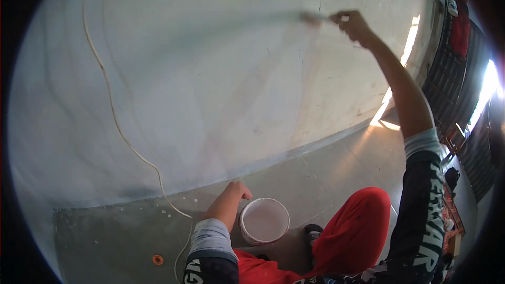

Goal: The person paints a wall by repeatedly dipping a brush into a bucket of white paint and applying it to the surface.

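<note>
My right hand (353, 25) is raised against the pale wall (210, 89), its fingers closed round the handle of a brush (311, 18). The brush head touches or nearly touches the wall, where a faint wet-looking streak curves away to the left. Low down, my left hand (240, 190) hangs beside the upper left rim of a white bucket (264, 221) with pale liquid in it. Its fingers are curled, and whether they hold anything is hidden.
A white cable (111, 102) hangs down the wall and runs onto the grey floor (121, 236). An orange ring (158, 260) lies at the lower left. Dark slatted shutters (444, 73) with a red cloth (461, 29) are at the right.
</note>
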Demonstrator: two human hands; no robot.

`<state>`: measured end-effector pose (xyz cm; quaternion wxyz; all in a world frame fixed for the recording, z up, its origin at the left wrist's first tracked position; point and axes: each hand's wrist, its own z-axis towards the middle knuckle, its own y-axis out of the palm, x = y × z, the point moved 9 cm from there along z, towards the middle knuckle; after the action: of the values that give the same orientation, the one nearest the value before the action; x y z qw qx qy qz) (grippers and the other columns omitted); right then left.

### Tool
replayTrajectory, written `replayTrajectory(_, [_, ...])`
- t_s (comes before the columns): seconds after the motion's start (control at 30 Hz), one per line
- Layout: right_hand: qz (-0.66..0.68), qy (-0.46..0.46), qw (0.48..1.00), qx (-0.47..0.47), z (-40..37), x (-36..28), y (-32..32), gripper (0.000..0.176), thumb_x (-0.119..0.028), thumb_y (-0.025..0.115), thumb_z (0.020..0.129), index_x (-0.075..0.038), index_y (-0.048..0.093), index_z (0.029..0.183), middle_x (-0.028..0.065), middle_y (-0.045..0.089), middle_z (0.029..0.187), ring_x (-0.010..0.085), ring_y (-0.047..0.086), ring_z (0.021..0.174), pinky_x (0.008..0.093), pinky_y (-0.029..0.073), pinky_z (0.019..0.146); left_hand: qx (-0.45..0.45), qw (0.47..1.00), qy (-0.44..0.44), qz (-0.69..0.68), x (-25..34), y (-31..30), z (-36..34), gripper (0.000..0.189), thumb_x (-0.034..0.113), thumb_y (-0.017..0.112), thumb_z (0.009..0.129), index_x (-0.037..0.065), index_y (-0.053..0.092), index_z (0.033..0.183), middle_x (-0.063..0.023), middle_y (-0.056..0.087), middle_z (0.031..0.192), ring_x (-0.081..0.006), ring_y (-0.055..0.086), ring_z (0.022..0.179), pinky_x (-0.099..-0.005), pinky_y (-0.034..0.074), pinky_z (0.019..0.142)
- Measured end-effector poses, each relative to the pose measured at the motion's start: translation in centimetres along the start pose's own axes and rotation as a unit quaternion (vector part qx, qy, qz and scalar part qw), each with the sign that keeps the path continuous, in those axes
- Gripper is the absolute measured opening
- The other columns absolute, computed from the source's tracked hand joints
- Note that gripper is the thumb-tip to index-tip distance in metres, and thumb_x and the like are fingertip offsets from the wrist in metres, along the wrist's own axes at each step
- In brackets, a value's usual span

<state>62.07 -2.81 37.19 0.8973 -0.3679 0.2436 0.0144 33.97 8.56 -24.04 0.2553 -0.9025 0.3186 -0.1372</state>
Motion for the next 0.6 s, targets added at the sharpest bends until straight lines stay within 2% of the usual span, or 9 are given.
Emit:
replayTrajectory(0.07, [0.018, -0.006, 0.995, 0.095, 1.7, -1.2, -3.3, 0.02, -0.024, 0.064, 0.089, -0.011, 0.07, 0.104, -0.0039, 0.049, 0.067, 0.0032, 0.033, 0.046, 0.0238, 0.025, 0.038, -0.054, 0.997, 0.051, 0.032, 1.3, 1.2, 2.0, 0.042, 0.041, 0.048, 0.087, 0.007, 0.061, 0.107, -0.0147, 0.068, 0.095, -0.0251, 0.065, 0.081, -0.0423, 0.052, 0.077])
replayTrajectory(0.13, [0.069, -0.009, 0.985, 0.158, 2.5, -1.8, -5.3, 0.021, -0.026, 0.063, 0.091, -0.011, 0.069, 0.105, -0.0061, 0.048, 0.067, 0.002, 0.031, 0.047, 0.0234, 0.023, 0.039, -0.066, 0.997, 0.039, 0.022, 1.8, 1.4, 1.3, 0.042, 0.039, 0.047, 0.087, 0.006, 0.061, 0.108, -0.0153, 0.068, 0.096, -0.0256, 0.066, 0.082, -0.0429, 0.052, 0.076])
replayTrajectory(0.2, [0.083, -0.043, 0.982, 0.163, 0.8, -2.8, -5.1, 0.02, -0.024, 0.062, 0.092, -0.01, 0.07, 0.104, -0.0065, 0.046, 0.064, 0.0019, 0.03, 0.048, 0.0244, 0.023, 0.04, -0.08, 0.996, 0.026, 0.009, 1.5, 1.9, 2.2, 0.042, 0.037, 0.045, 0.088, 0.005, 0.06, 0.109, -0.0159, 0.068, 0.098, -0.0261, 0.066, 0.084, -0.0436, 0.053, 0.076])
replayTrajectory(0.27, [-0.045, -0.144, 0.97, 0.191, 0.6, 0.3, -1.8, 0.02, -0.023, 0.062, 0.092, -0.008, 0.07, 0.103, -0.0069, 0.044, 0.059, 0.002, 0.029, 0.048, 0.0262, 0.023, 0.041, -0.136, 0.99, 0.037, -0.028, 1.6, 3.6, 4.9, 0.039, 0.033, 0.042, 0.088, 0.003, 0.057, 0.106, -0.0177, 0.069, 0.097, -0.0276, 0.067, 0.087, -0.0453, 0.053, 0.077])
replayTrajectory(0.37, [-0.051, -0.192, 0.953, 0.228, -7.3, 5.2, 8.7, 0.02, -0.022, 0.061, 0.093, -0.003, 0.064, 0.094, 0.0052, 0.037, 0.051, 0.0099, 0.031, 0.047, 0.0326, 0.026, 0.043, -0.149, 0.987, 0.027, -0.058, 0.5, 4.3, 6.5, 0.039, 0.033, 0.04, 0.089, 0.002, 0.055, 0.107, -0.0187, 0.069, 0.097, -0.0286, 0.067, 0.09, -0.0461, 0.053, 0.079])
replayTrajectory(0.4, [-0.051, -0.178, 0.959, 0.216, -10.8, 6.2, 12.0, 0.018, -0.02, 0.059, 0.094, -0.003, 0.063, 0.095, 0.008, 0.037, 0.051, 0.0129, 0.032, 0.045, 0.0349, 0.028, 0.043, -0.151, 0.986, 0.029, -0.058, 0.4, 4.2, 6.3, 0.039, 0.033, 0.04, 0.089, 0.002, 0.055, 0.107, -0.0187, 0.069, 0.097, -0.0286, 0.067, 0.09, -0.0461, 0.053, 0.079])
replayTrajectory(0.43, [-0.068, -0.067, 0.987, 0.132, -13.6, 7.5, 14.9, 0.02, -0.018, 0.054, 0.094, -0.001, 0.062, 0.102, 0.0238, 0.055, 0.063, 0.0371, 0.057, 0.053, 0.0443, 0.041, 0.049, -0.138, 0.988, 0.021, -0.062, 0.1, 3.8, 5.7, 0.039, 0.032, 0.039, 0.089, 0.001, 0.055, 0.106, -0.019, 0.069, 0.097, -0.0287, 0.068, 0.09, -0.0461, 0.053, 0.08])
replayTrajectory(0.53, [-0.051, 0.097, 0.992, -0.07, -20.2, 12.5, 21.4, 0.025, -0.023, 0.056, 0.092, -0.002, 0.066, 0.099, 0.0246, 0.058, 0.063, 0.0359, 0.059, 0.055, 0.0443, 0.044, 0.053, -0.135, 0.988, 0.01, -0.08, -0.8, 3.7, 5.7, 0.037, 0.031, 0.039, 0.089, 0.001, 0.055, 0.104, -0.019, 0.069, 0.098, -0.0289, 0.068, 0.089, -0.0463, 0.054, 0.08])
replayTrajectory(0.6, [-0.062, 0.106, 0.98, -0.159, -22.7, 14.7, 23.5, 0.024, -0.023, 0.059, 0.089, -0.003, 0.069, 0.097, 0.0225, 0.063, 0.066, 0.0313, 0.062, 0.059, 0.0421, 0.048, 0.058, -0.14, 0.985, 0.01, -0.096, -0.5, 3.7, 5.5, 0.037, 0.031, 0.039, 0.089, 0.001, 0.055, 0.103, -0.0187, 0.069, 0.099, -0.029, 0.067, 0.089, -0.0463, 0.054, 0.08])
